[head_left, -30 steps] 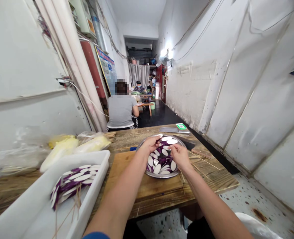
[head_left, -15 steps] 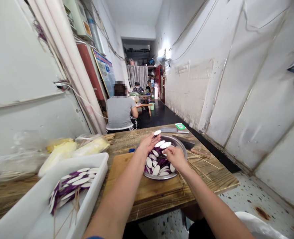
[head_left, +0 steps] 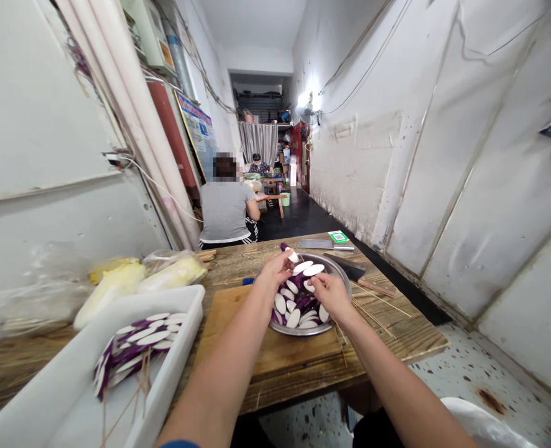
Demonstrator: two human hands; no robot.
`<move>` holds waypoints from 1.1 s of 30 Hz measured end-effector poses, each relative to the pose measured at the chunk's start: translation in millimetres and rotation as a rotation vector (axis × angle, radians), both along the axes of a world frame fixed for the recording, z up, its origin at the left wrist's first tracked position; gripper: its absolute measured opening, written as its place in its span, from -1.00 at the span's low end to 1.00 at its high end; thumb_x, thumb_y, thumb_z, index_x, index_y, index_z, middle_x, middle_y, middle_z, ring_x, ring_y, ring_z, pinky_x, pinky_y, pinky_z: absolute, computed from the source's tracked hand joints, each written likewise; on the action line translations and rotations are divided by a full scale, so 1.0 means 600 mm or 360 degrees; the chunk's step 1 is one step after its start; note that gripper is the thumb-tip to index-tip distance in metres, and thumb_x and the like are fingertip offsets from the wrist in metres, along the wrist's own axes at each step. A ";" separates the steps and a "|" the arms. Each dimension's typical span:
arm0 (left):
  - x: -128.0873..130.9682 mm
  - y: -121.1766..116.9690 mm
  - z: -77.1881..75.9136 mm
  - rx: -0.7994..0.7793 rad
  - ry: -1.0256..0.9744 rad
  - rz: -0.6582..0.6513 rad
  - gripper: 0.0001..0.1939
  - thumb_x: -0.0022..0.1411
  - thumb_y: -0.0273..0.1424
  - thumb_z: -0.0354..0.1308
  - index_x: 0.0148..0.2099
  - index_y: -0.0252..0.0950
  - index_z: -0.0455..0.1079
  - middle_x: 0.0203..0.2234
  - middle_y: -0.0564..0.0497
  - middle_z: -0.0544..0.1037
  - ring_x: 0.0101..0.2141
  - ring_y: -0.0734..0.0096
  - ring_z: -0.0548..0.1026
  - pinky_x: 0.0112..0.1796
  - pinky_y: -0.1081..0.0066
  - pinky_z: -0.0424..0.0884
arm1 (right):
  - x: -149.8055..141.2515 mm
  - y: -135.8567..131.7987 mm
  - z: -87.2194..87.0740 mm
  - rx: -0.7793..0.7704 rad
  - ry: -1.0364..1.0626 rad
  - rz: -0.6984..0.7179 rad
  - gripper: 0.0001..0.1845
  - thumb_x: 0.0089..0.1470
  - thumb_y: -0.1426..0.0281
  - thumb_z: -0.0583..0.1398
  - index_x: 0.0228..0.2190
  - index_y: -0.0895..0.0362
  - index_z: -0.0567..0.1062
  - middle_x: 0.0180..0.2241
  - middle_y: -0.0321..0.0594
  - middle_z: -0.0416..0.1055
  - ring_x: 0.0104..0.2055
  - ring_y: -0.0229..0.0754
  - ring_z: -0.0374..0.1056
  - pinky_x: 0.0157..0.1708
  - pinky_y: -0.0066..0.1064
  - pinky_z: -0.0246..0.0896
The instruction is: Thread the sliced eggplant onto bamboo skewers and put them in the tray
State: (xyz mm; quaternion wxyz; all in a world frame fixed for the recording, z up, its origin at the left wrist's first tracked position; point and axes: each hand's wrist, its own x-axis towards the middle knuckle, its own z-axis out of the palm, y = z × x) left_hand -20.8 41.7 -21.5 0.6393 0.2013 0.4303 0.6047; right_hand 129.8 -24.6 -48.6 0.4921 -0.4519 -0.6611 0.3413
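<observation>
A steel bowl point(head_left: 341, 274) of purple-skinned white eggplant slices point(head_left: 294, 317) stands on a wooden cutting board point(head_left: 275, 354). My left hand point(head_left: 275, 269) hovers over the bowl's far left rim, fingers pinched on one eggplant slice point(head_left: 293, 254). My right hand point(head_left: 330, 294) is over the bowl's middle, fingers curled and pinched together; what it holds is hidden, possibly a thin skewer. A white tray point(head_left: 182, 323) at the left holds skewered eggplant slices point(head_left: 135, 342).
Loose bamboo skewers point(head_left: 378, 311) lie right of the bowl. A cleaver point(head_left: 319, 244) and a green card point(head_left: 338, 236) lie at the table's far edge. Bagged yellow vegetables point(head_left: 163, 274) rest at the left. A person in a grey shirt point(head_left: 224, 208) sits beyond the table.
My left hand has lifted a slice from the bowl and closed its fingers on it near the far rim. My right hand has shifted slightly toward the bowl's middle.
</observation>
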 end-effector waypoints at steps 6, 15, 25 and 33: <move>-0.001 -0.001 0.000 -0.0037 -0.0171 0.0107 -0.84 0.04 -0.48 0.21 -0.44 -0.35 0.26 -0.67 0.09 0.32 -0.66 0.61 0.32 -0.56 0.55 0.34 | 0.000 -0.002 0.005 -0.0005 -0.0051 0.0041 -0.74 -0.08 0.33 0.03 -0.59 0.18 0.45 -0.78 -0.39 0.14 -0.71 -0.34 0.01 -0.69 -0.51 -0.16; 0.002 -0.009 0.010 0.0196 -0.0085 -0.0009 -0.86 0.11 -0.71 0.01 -0.42 -0.44 0.29 -0.66 0.05 0.32 -0.70 0.71 0.25 -0.73 0.73 0.09 | 0.000 -0.001 0.000 -0.0022 -0.0012 0.0058 -0.75 -0.06 0.34 0.03 -0.58 0.18 0.44 -0.77 -0.40 0.11 -0.71 -0.36 -0.02 -0.70 -0.52 -0.18; 0.004 -0.006 0.005 0.0128 -0.0168 0.0054 -0.91 0.21 -0.56 -0.02 -0.25 -0.41 0.30 -0.47 -0.15 0.49 -0.45 0.35 0.51 -0.41 0.38 0.47 | 0.001 0.002 -0.003 0.0008 -0.0051 0.0034 -0.75 -0.07 0.34 0.04 -0.58 0.18 0.45 -0.77 -0.39 0.17 -0.71 -0.35 0.04 -0.68 -0.51 -0.11; 0.005 -0.007 0.008 0.0174 -0.0229 0.0060 -0.92 0.13 -0.65 0.04 -0.31 -0.43 0.30 -0.49 -0.13 0.49 -0.42 0.38 0.51 -0.35 0.42 0.47 | 0.000 -0.001 0.000 0.0000 -0.0002 0.0036 -0.76 -0.08 0.33 0.04 -0.60 0.17 0.44 -0.77 -0.40 0.15 -0.71 -0.34 0.01 -0.68 -0.50 -0.13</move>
